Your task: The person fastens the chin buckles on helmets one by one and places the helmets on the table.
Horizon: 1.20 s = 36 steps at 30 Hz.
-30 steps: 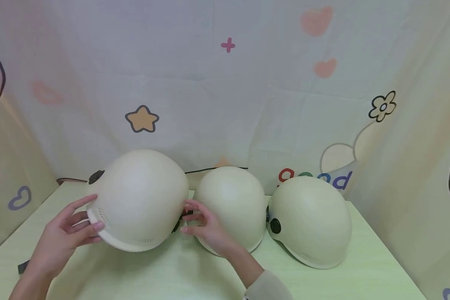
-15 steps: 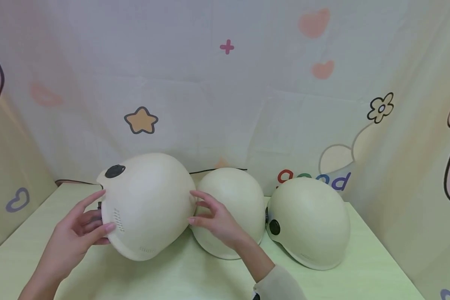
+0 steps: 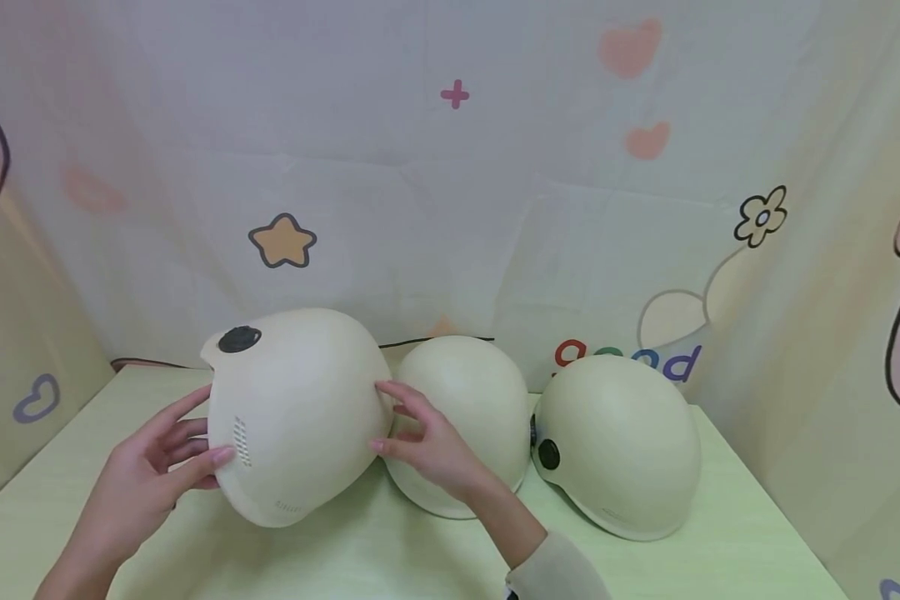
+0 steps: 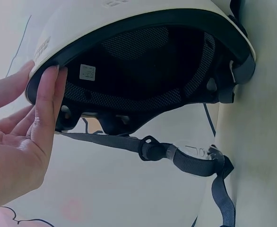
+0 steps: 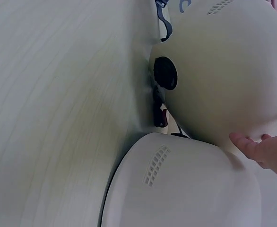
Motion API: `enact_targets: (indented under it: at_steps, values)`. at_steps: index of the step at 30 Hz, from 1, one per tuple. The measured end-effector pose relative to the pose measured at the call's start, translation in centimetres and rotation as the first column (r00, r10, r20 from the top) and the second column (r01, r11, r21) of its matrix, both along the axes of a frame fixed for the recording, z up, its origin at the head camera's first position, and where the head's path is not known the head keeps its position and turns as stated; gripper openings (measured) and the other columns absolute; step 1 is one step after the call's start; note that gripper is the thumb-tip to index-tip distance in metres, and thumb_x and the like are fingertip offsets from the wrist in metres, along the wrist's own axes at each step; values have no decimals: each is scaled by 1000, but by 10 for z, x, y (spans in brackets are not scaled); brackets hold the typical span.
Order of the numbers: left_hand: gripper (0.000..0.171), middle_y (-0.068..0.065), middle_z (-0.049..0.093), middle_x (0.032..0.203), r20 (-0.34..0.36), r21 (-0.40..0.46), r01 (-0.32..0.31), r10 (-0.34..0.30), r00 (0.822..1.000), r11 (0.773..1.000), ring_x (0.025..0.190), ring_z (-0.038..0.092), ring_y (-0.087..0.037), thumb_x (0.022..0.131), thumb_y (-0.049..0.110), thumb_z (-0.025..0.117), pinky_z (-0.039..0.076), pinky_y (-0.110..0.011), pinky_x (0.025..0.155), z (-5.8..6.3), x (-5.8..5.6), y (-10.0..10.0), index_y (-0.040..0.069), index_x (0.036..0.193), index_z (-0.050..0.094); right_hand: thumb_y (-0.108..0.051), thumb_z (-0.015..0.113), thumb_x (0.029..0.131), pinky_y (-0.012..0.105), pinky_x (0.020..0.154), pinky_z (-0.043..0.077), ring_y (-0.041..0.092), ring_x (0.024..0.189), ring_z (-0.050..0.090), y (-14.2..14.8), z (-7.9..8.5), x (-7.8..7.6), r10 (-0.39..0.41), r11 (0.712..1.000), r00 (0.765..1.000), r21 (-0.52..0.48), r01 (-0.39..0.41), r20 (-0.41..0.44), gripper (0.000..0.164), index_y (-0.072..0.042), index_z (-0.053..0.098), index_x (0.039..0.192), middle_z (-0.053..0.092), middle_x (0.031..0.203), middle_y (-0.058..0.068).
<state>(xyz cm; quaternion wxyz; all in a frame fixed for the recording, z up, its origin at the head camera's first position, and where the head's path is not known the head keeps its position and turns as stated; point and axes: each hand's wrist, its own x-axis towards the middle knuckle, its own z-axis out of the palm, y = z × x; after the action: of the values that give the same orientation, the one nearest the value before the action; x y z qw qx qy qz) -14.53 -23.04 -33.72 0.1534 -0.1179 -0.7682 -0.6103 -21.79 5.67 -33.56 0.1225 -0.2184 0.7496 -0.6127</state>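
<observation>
A cream helmet (image 3: 307,400) is tilted at the left of the row, its black round side cap turned upward. My left hand (image 3: 146,475) pinches its rim near the vent holes; in the left wrist view, fingers lie on both sides of that rim. The dark padded lining (image 4: 134,56) shows there, and a grey chin strap (image 4: 103,140) with a clear buckle (image 4: 193,150) hangs below. My right hand (image 3: 431,437) touches the opposite side of the shell with extended fingertips, in front of the middle helmet (image 3: 468,392).
Another cream helmet (image 3: 630,442) sits at the right of the row, close beside the middle one. All are on a pale green table (image 3: 750,533). A printed curtain (image 3: 390,208) hangs behind and along both sides.
The left helmet has shifted right and rotated, bringing its side cap up and its vent holes toward me. My right hand went from the strap area at its far edge to the shell.
</observation>
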Motion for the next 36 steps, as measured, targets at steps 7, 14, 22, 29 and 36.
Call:
enact_targets:
  at_steps: [7,14,22,29,36]
  values:
    - [63,14,62,99,-44,-80,-31,27,999,996,84,62,-4,81,-3,65,53,-30,58,4,1,4,9,138,40,-17,69,82,47,91,41,35,115,46,2,-3,-1,-1,1000,1000,13,0,30,65,-40,39,134,26,144,-1]
    - [60,15,61,99,-44,-169,-37,30,999,985,83,62,-7,82,5,67,53,-30,58,6,3,8,11,137,42,-17,68,84,44,91,41,26,120,43,4,-5,-2,27,999,999,-24,-26,35,66,-40,36,137,30,143,-2]
    - [59,13,61,100,-132,-296,-60,22,991,953,82,61,-2,80,6,70,51,-27,55,7,5,15,14,134,47,-18,66,85,43,92,41,23,118,44,4,-5,-1,43,999,999,-32,-42,21,67,-39,32,139,30,144,0]
    - [60,-7,63,100,-131,-401,-15,-41,991,916,80,60,-3,78,5,71,50,-26,54,7,5,18,16,133,49,-13,64,87,44,92,41,27,115,47,5,-3,2,53,998,998,-40,-53,14,68,-31,30,142,35,141,7]
    - [52,0,64,97,-187,-443,15,-108,976,896,75,59,-3,77,5,72,46,-23,54,4,-1,23,15,125,56,-11,64,86,43,92,40,26,113,49,6,-7,3,45,998,998,-47,-43,37,69,-26,29,143,33,142,8]
